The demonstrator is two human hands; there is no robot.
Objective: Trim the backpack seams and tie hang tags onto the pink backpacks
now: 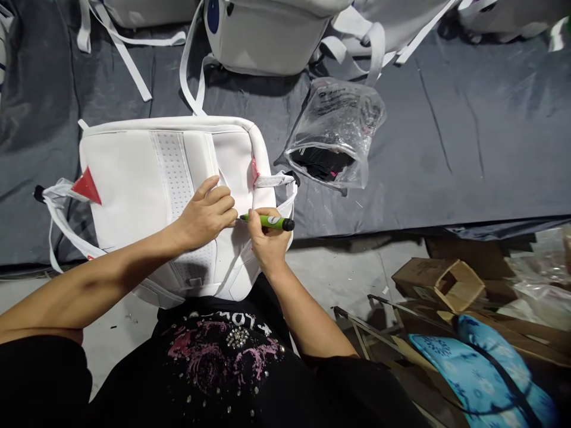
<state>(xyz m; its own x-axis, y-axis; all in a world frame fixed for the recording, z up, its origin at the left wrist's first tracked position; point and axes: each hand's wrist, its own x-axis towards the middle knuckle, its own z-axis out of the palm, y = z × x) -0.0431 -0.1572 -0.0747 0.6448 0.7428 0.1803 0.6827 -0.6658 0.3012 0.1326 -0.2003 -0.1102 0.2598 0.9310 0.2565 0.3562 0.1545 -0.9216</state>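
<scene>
A white backpack (129, 160) lies in front of me, back panel up, with its lower end near my body. It has a dotted mesh strip, red triangular patches at both sides and loose white straps. My left hand (207, 208) is closed, its fingers curled onto a fold of the white fabric right of the mesh strip. My right hand (270, 241) grips a green marker (272, 222) with a black end. The marker's tip points left at the fabric beside my left fingers; whether it touches cannot be seen clearly.
A clear plastic bag (339, 125) with dark contents lies right of the backpack on the grey table cover (437, 148). More pale backpacks (267, 38) line the far side. On the floor at right are an open cardboard box (435, 282) and a blue patterned cloth item (482, 368).
</scene>
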